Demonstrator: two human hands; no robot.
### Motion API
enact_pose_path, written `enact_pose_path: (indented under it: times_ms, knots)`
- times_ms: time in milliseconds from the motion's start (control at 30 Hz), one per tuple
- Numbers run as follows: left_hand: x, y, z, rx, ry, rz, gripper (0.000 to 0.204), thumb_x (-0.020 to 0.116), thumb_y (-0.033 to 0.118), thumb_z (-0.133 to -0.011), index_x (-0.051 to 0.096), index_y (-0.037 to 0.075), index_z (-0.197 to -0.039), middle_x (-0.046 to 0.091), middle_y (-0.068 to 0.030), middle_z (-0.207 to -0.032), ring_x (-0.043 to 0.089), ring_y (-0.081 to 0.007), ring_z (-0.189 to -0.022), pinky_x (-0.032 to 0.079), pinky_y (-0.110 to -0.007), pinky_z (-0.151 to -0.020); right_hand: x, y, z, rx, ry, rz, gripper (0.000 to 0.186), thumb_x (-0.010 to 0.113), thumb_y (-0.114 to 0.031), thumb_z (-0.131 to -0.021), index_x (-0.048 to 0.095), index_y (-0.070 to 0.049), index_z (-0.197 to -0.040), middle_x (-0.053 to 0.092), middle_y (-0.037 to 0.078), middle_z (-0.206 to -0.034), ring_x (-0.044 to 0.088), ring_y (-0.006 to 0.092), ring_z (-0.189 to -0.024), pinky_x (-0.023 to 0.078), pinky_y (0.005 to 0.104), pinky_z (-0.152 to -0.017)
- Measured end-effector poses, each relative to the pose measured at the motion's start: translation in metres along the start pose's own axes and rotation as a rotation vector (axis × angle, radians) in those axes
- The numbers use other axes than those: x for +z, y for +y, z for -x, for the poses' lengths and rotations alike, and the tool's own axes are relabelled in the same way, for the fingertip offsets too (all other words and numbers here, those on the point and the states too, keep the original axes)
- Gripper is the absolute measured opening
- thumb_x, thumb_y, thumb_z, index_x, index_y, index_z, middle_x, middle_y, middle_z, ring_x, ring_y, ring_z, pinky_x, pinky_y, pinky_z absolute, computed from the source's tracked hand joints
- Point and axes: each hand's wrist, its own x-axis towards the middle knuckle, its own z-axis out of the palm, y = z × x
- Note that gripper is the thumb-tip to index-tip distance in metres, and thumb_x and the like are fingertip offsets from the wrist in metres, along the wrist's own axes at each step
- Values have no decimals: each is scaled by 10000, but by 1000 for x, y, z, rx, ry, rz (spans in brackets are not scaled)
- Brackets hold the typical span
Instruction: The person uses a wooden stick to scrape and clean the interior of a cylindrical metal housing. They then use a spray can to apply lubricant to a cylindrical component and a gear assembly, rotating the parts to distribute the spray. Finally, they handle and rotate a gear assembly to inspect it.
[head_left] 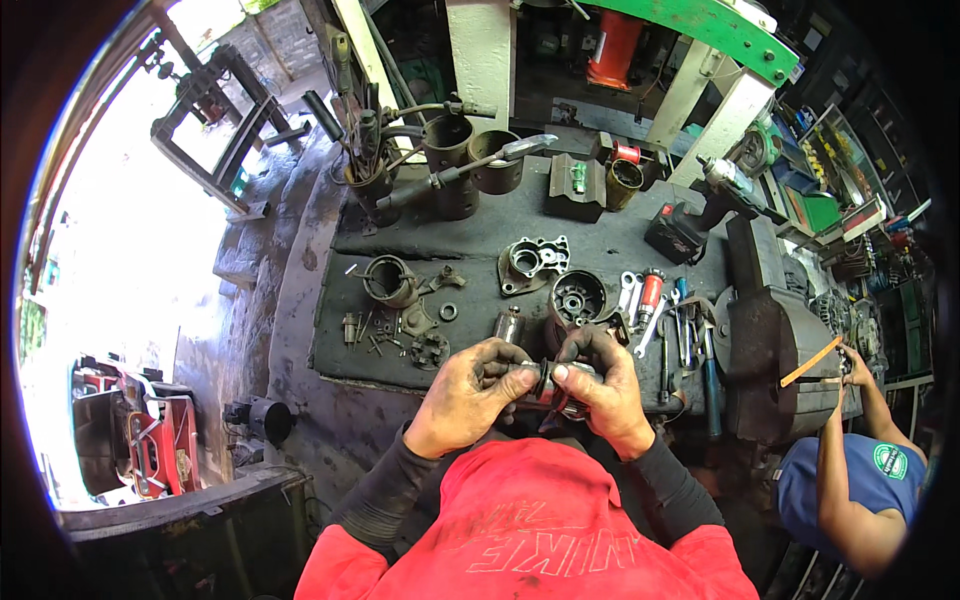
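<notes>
My left hand [470, 395] and my right hand [612, 398] meet at the near edge of the bench, both closed. Between the pinched fingertips is a small dark metal part [546, 383] with a round rim; the fingers cover much of it, and its exact kind is unclear. Just beyond my hands stands an open round motor housing [578, 297]. A silver cast housing [533, 262] with a round opening lies farther back. A metal cylinder [509, 324] is close to my left fingers.
Left on the bench are a cylindrical casing [390, 283], a small ring [448, 311] and several bolts. Wrenches [628, 292], a hammer [711, 380] and a cordless impact wrench [690, 225] lie right. Beside a large vise [785, 360], another person's hands [852, 368] hold an orange strip.
</notes>
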Motion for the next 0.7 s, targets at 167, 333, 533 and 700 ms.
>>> enact_pose_path:
  times_ms: [167,333,533,700]
  knots:
    - [-1,2,-2,144,-4,-110,344,783,165,-977,662,-23,-1237,713,-59,-1113,661,-117,-998,550,-287,-899,-1,-2,-6,-102,7,79,292,814,-257,-865,641,-30,-926,606,6,-876,563,92,-826,474,282,-740]
    - [-1,-8,-1,323,-11,-160,347,793,105,-959,658,-25,-1251,709,-81,-1154,671,-131,-1054,558,-296,-924,-2,-1,-6,-35,-5,2,299,817,-262,-864,641,-30,-932,603,-1,-872,558,86,-818,470,275,-731]
    - [-4,-4,-5,196,-26,1,342,760,195,-1003,664,-36,-1236,717,-88,-1136,683,-133,-1035,559,-280,-907,1,2,-4,-93,33,42,306,818,-273,-870,641,-33,-940,606,-14,-855,554,71,-798,468,264,-709]
    - [-2,2,-3,96,-43,-78,337,776,178,-982,684,-37,-1225,735,-84,-1068,690,-134,-1013,565,-290,-894,1,5,-4,-67,1,20,307,814,-274,-875,640,-33,-951,618,-4,-860,571,74,-810,477,263,-719]
